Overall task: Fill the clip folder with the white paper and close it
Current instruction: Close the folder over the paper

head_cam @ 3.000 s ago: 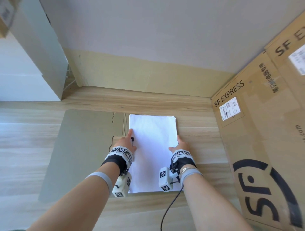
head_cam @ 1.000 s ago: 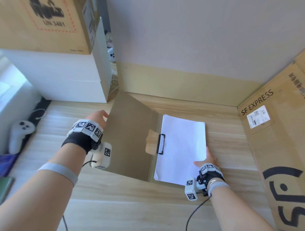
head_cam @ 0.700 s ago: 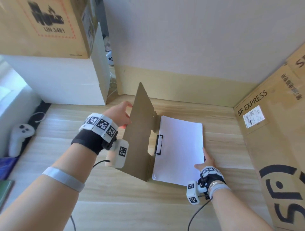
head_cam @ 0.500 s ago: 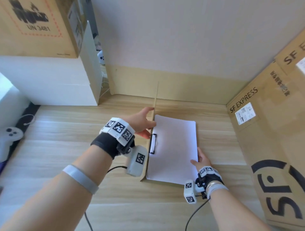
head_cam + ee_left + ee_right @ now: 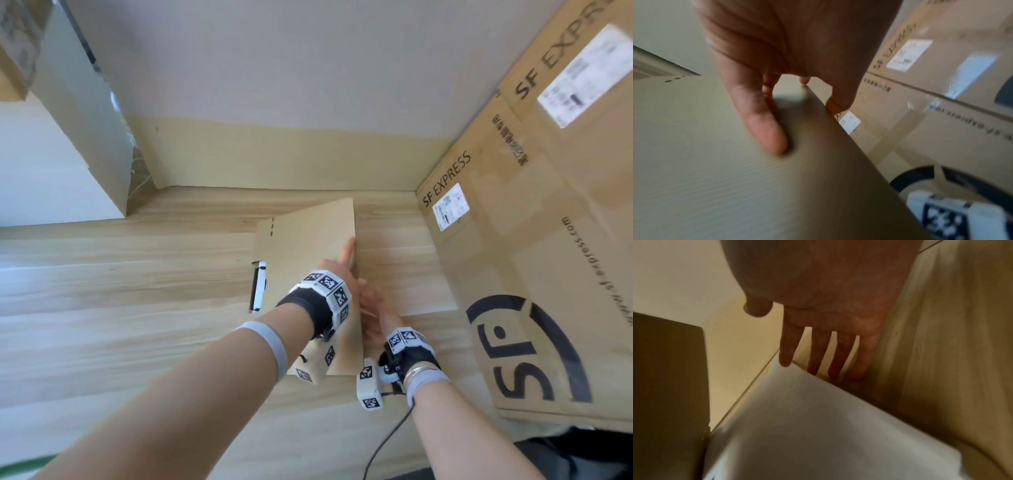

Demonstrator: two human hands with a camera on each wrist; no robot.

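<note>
The tan clip folder [image 5: 308, 246] lies on the wooden surface with its cover [image 5: 715, 162] folded over to the right and nearly down on the paper. My left hand [image 5: 342, 270] holds the cover's free right edge, thumb [image 5: 764, 126] on top and fingertips round the edge. The white paper [image 5: 797, 426] shows under the raised cover [image 5: 668, 386] in the right wrist view. Just beyond the paper's right edge, my right hand [image 5: 373, 308] lies flat with straight fingers [image 5: 824, 353]. The black clip [image 5: 255, 287] shows through the notch at the spine.
A large SF Express cardboard box [image 5: 531, 274] stands close on the right. A white box [image 5: 51, 171] sits at the back left, and a wall runs behind. A black cable [image 5: 387, 442] trails from my right wrist.
The cover has swung from upright over to the right and down onto the paper, with my left hand following it. My right hand has stayed at the paper's right edge.
</note>
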